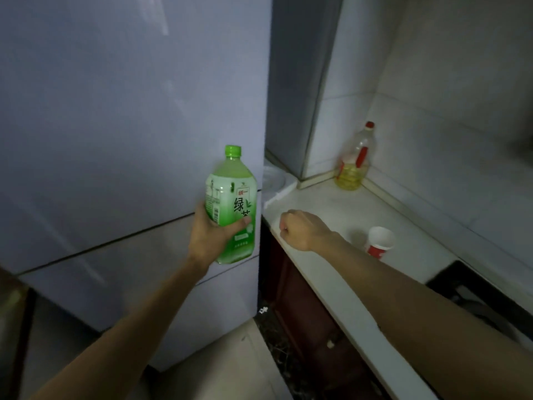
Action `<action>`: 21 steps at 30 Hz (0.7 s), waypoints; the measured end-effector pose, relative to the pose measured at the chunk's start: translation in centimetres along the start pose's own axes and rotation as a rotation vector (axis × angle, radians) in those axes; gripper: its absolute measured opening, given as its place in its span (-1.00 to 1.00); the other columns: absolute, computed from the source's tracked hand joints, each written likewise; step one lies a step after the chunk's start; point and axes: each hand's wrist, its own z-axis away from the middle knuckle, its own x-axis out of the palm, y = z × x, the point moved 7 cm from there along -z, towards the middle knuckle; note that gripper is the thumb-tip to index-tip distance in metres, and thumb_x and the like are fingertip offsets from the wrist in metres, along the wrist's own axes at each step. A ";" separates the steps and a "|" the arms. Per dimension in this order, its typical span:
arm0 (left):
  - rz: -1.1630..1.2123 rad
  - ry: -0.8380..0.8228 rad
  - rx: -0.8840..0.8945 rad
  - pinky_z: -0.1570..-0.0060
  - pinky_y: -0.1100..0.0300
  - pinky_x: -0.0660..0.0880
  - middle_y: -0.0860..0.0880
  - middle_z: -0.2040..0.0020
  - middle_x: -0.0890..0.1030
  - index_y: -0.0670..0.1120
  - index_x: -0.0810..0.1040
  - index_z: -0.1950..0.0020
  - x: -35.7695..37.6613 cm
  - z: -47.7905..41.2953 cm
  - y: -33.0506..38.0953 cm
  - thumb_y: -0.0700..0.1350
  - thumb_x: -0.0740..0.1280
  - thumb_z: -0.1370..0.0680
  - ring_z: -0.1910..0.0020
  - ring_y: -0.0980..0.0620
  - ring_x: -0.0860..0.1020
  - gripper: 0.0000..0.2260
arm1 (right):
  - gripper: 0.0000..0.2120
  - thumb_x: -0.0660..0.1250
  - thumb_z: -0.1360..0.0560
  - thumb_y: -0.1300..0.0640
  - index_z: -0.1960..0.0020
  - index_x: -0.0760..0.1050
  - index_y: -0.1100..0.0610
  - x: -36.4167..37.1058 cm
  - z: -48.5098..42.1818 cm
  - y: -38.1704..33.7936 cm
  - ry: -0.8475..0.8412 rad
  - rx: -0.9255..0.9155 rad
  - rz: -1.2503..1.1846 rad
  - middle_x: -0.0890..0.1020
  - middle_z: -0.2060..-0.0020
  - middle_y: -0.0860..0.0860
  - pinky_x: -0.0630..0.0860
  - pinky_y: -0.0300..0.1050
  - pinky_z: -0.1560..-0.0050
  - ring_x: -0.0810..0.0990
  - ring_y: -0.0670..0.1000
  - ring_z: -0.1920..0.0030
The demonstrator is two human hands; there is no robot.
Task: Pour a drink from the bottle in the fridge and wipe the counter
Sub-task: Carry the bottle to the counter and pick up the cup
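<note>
Green plastic fills my left hand: I see its fingers and thumb wrapped round the lower half of the tea bottle. The bottle is upright in the air with its green cap on, a white and green label facing me and pale green drink inside. It is held in front of the pale, closed fridge, just left of the bench.

My right hand is curled into a fist, knuckles away from me, over the near left edge of the bench. I see nothing in it, though the palm is hidden.

Near that wrist, to the right, a red and white paper cup stands open on the pale bench top. Well behind it, in the back corner against the tiled wall, stands a clear oil bottle with a red cap and yellow oil low inside. A black hob shows at the right edge. Dark wooden cabinet fronts run below the bench.
</note>
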 end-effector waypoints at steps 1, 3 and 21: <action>0.001 -0.032 -0.007 0.06 0.05 0.63 0.01 -0.02 0.65 -0.09 0.42 -0.19 2.0 -0.4 -0.2 -0.11 0.64 -0.27 0.06 0.05 0.66 -0.40 | -0.73 0.18 -0.56 0.09 -0.15 0.52 0.20 0.2 0.6 2.2 -0.007 0.036 0.002 0.55 -0.13 0.13 0.52 0.00 -0.06 0.55 0.17 -0.09; -0.013 -0.109 -0.020 0.02 -0.02 0.64 0.01 -0.03 0.67 -0.06 0.44 -0.19 6.0 -0.9 -0.2 0.01 0.67 -0.21 0.03 0.01 0.67 -0.34 | -0.72 0.18 -0.56 0.08 -0.17 0.51 0.18 0.5 2.1 6.5 -0.024 0.108 -0.006 0.54 -0.14 0.12 0.52 0.03 -0.09 0.55 0.16 -0.10; -0.174 -0.319 -0.073 0.03 0.18 0.47 0.01 -0.08 0.59 -0.06 0.37 -0.23 30.0 -1.3 -1.8 -0.05 0.65 -0.26 -0.04 0.00 0.56 -0.33 | -0.65 0.26 -0.53 0.08 -0.27 0.45 0.19 7.0 11.3 33.2 -0.129 0.636 -0.239 0.54 -0.19 0.12 0.50 -0.03 -0.12 0.53 0.11 -0.15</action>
